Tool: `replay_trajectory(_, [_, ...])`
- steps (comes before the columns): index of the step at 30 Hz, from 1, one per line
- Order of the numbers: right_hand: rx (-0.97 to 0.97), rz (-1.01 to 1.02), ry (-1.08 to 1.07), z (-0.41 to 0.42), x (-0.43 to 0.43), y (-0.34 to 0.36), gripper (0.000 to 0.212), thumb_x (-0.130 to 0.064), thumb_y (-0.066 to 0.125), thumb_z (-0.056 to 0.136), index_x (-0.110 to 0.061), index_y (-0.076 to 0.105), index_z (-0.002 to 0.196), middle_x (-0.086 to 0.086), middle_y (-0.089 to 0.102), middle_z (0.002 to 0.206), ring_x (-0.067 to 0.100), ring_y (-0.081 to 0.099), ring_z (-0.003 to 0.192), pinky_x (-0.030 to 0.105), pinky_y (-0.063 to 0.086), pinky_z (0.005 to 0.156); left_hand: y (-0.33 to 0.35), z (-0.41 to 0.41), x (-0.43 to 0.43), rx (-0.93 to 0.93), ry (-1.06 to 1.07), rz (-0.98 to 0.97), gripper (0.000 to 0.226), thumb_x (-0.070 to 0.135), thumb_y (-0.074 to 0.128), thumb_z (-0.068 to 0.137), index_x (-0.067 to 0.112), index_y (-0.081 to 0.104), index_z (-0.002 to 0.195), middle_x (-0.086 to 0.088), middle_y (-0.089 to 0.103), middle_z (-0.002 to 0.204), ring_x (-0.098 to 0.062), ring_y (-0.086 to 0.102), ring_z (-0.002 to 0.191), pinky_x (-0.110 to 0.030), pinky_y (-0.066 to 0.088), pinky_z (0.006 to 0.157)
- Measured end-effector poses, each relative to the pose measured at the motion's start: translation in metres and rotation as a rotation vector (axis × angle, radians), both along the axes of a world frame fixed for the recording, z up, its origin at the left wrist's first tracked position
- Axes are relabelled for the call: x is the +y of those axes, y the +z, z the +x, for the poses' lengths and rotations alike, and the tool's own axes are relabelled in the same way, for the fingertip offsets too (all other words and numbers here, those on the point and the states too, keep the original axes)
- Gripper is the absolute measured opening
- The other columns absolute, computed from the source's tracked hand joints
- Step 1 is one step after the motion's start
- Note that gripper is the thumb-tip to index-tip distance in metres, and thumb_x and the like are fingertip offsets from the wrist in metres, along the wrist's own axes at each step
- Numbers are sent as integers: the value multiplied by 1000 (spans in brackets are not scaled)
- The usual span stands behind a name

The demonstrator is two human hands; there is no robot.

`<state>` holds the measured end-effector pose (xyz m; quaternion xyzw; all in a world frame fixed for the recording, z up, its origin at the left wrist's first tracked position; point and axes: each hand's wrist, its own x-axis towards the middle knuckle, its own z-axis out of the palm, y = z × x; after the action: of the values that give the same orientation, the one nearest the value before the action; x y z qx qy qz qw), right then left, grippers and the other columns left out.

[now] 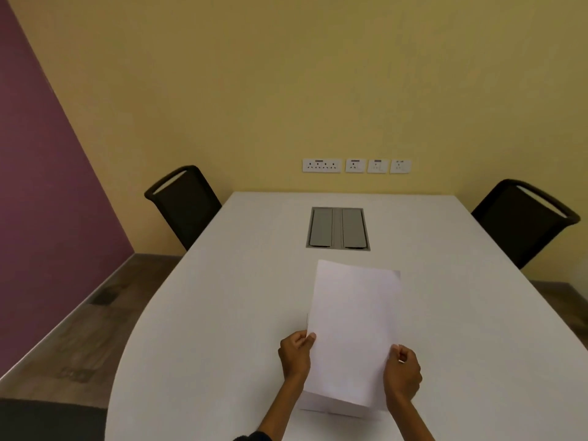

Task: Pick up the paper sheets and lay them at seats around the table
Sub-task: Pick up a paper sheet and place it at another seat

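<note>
Your left hand (295,354) and right hand (402,372) hold the paper sheets (353,332) above the white worktop (241,297), on your side of the grey cable hatch (337,228) set into its surface. Left grip: thumb pressed onto the sheets' left edge, fingers behind, pinching the paper. Right grip: fingers curled and closed on the right edge, likewise pinching it. The sheets stand tilted, top edge leaning toward the hatch, lower edge close to the surface; whether it touches you cannot tell. One black chair (184,202) stands left of the hatch, another black chair (525,218) right of it. Wall sockets (356,165) sit beyond the hatch.
</note>
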<state>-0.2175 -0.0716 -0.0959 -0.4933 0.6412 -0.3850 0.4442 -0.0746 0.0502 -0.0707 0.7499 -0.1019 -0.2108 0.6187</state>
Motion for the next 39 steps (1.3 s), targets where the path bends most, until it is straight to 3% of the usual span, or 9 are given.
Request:
replay_trajectory(4, [-63,-63,-9,-25,11,31,22,-20,53,98,-4,65,108,19,68,110,38,61,101,36,43,84,26,-21,7,-8,-10,-35,18,12,71,88,-1,73,100,-9,72,95,-22,65,92,-30,54,87])
replay_trajectory(6, [-93,-95,-16,-42,13,46,21,-20,53,98,-5,64,108,18,68,110,37,61,100,34,42,83,37,-35,6,-22,-24,-63,22,13,70,88,-1,72,105,-4,70,97,-19,65,95,-26,52,86])
replay_trajectory(13, [-117,-178,-92,-137,12,95,20,-21,53,98,-6,65,105,12,68,104,32,62,95,36,47,85,70,-113,-16,-63,-138,-100,18,16,67,91,5,63,77,0,57,69,-17,50,71,-25,41,61])
replay_trajectory(17, [-140,-219,-137,-215,5,110,15,-21,53,98,-10,64,98,7,66,95,25,60,87,31,46,78,87,-184,-36,-84,-218,-134,15,18,64,93,7,63,83,-2,62,77,-19,56,74,-28,46,69])
replay_trajectory(21, [-146,-262,-179,-307,0,123,14,-21,53,98,-11,63,92,4,64,89,21,60,83,30,47,74,100,-269,-52,-105,-293,-157,15,20,61,93,8,63,84,-2,63,80,-20,56,75,-30,47,68])
replay_trajectory(26, [-110,-318,-192,-423,-9,134,14,-21,55,96,-13,63,87,-1,62,79,13,58,72,19,42,57,105,-378,-67,-71,-361,-181,18,21,59,93,8,63,81,-3,62,81,-19,54,72,-29,46,64])
replay_trajectory(31, [-65,-336,-209,-515,-25,141,13,-23,56,96,-15,65,89,-3,64,81,10,57,72,19,40,56,106,-466,-89,-42,-375,-201,16,21,59,92,7,65,87,-2,64,84,-16,55,72,-28,46,63])
replay_trajectory(35, [-113,-311,-234,-564,-50,138,13,-25,56,97,-18,64,90,-3,65,84,12,59,75,23,43,62,109,-515,-117,-60,-406,-198,16,21,59,93,7,64,87,-2,63,84,-15,54,71,-29,44,68])
replay_trajectory(39, [-169,-290,-250,-598,-91,129,14,-22,57,97,-12,65,91,1,65,84,11,58,73,19,43,57,106,-552,-158,-61,-404,-209,17,20,57,93,5,63,88,-3,62,84,-17,53,72,-31,44,69])
